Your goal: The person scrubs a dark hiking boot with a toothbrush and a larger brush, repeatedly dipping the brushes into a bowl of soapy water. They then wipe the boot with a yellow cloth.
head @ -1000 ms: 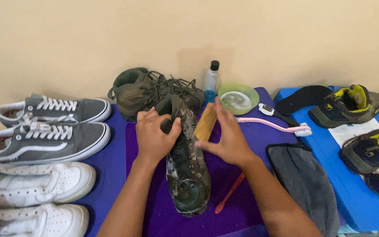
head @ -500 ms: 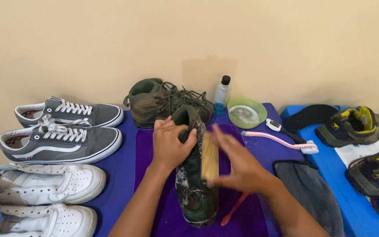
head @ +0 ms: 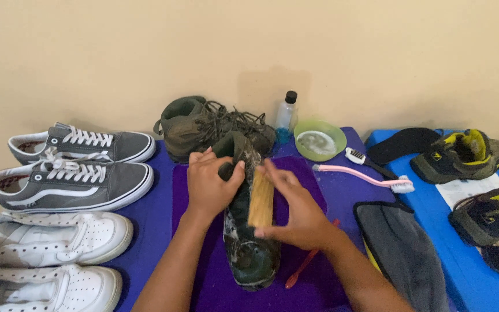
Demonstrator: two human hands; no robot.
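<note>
A dark green camouflage boot (head: 250, 248) lies on its side on a purple mat (head: 307, 283), toe toward me. My left hand (head: 208, 184) grips the boot around its ankle collar. My right hand (head: 297, 208) holds a wooden brush (head: 261, 203) flat against the boot's upper side. The matching boot (head: 200, 122) stands behind, laces loose.
Two grey sneakers (head: 76, 179) and two white sneakers (head: 47, 240) line the left. A clear bottle (head: 286, 115), green bowl (head: 320, 140), pink brush (head: 365, 176) and small black-handled brush (head: 358, 157) sit behind. A grey cloth (head: 402, 242), black insole (head: 405, 141) and yellow-trimmed shoes (head: 463, 153) lie right. A red stick (head: 306, 266) lies beside the boot.
My right hand has brought the wooden brush down from the boot's collar onto its side. The view has shifted slightly, and my left hand keeps its grip.
</note>
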